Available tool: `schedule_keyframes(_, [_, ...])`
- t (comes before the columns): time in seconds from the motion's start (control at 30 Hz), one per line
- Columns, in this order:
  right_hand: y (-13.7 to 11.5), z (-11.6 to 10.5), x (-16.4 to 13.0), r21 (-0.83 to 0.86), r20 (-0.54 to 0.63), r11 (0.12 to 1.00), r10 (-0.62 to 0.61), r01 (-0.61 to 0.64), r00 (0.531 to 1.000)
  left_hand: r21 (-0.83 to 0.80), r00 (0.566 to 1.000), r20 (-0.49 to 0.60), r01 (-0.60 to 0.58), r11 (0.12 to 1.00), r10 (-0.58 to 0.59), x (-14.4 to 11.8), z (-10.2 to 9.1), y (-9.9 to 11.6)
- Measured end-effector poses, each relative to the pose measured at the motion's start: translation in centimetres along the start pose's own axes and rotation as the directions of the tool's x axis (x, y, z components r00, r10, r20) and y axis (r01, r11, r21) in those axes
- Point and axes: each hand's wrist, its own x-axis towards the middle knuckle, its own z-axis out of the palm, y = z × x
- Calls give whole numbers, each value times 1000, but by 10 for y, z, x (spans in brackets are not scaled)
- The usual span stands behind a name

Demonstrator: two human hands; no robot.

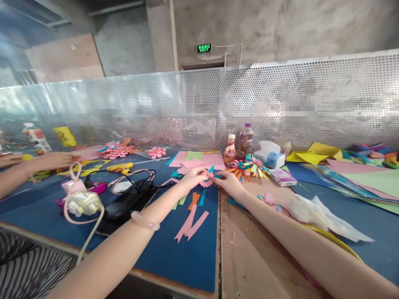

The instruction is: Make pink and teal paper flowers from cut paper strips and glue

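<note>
My left hand [193, 178] pinches the left side of a small pink paper flower [206, 179] with a scalloped edge and blue strips around it. On its right side, my right hand [230, 183] has its fingers closed at a blue strip by the rim. The flower is held just above the blue table top. Below it lie pink paper strips with notched ends [191, 226], an orange strip [193, 201] and a blue strip [202, 197]. Pink paper sheets [213, 161] lie behind my hands. Multicoloured paper rosettes [249, 167] rest to the right.
Two drink bottles [230, 150], a tissue pack [274, 159] and a small purple-white box [283, 177] stand right. A power strip [131, 199] with cables and a yellow glue gun [120, 167] lie left. Another person's hand [56, 160] works farther left. A perforated metal screen [149, 104] borders the table.
</note>
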Motion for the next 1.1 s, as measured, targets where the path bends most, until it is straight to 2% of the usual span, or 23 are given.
schedule_keyframes(0.17, [0,0,0,-57,-21,997,-46,45,999,-21,1000,-16,3,1000,-4,3,-1,-4])
schedule_keyframes(0.33, [-2,-1,0,-188,-74,969,-179,163,981,-206,990,-92,88,975,-109,5,1,4])
schedule_keyframes(0.47, [-7,-2,-1,-292,-152,925,-294,241,944,-323,975,-68,179,929,-212,8,2,7])
schedule_keyframes(0.57, [-13,-3,-5,-413,-174,846,-436,336,883,-321,962,-102,208,924,-252,11,0,3])
schedule_keyframes(0.67, [-20,-3,-11,-556,-130,724,-561,409,817,-316,945,-112,259,913,-307,10,-3,2])
schedule_keyframes(0.77, [-25,0,-17,-633,-27,624,-608,457,793,-314,931,-7,344,885,-364,6,-4,6])
schedule_keyframes(0.83, [-26,1,-19,-673,65,547,-627,498,777,-308,931,53,360,881,-361,2,-2,9])
schedule_keyframes(0.97, [-27,4,-22,-733,221,378,-653,565,724,-293,968,-13,237,926,-252,-3,4,13])
schedule_keyframes(1.1, [-28,5,-22,-754,248,340,-645,562,723,-247,977,-50,189,950,-208,-7,5,14])
